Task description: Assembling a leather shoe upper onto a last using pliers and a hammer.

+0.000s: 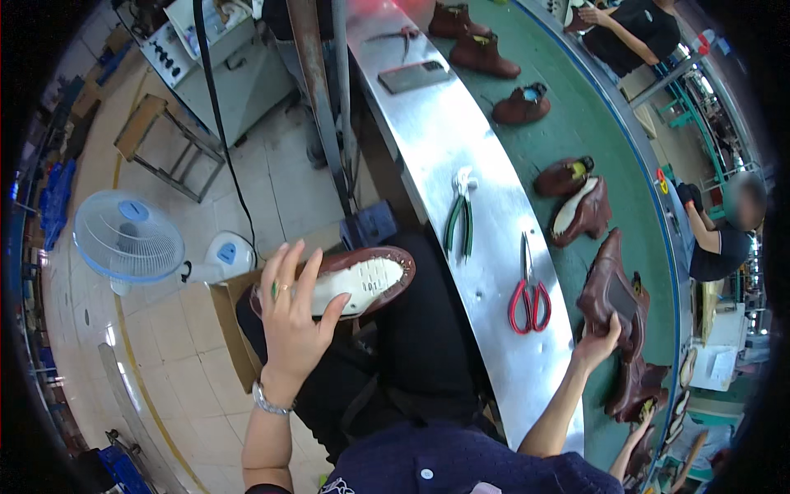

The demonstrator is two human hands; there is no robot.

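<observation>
A brown boot [401,262] lies sole up across my lap, its pale insole board showing inside a rim of folded leather. My left hand [298,317], wearing a ring and a wristwatch, rests over one end of it with fingers spread. To the right, my right hand [599,342] grips another brown boot [611,284] on the green conveyor belt; its thumb shows and the other fingers are mostly hidden. Between them, on the metal ledge [494,288], lie red-handled scissors [528,303] and green-handled pincers [459,216].
Several brown boots [583,210] stand along the belt [527,152]. Another person's hand [642,424] reaches a boot at lower right. A phone [415,76] lies farther up the ledge. Left of me are a fan [130,237], a cardboard box [233,337], a stool [160,140] and a hanging cable [216,115].
</observation>
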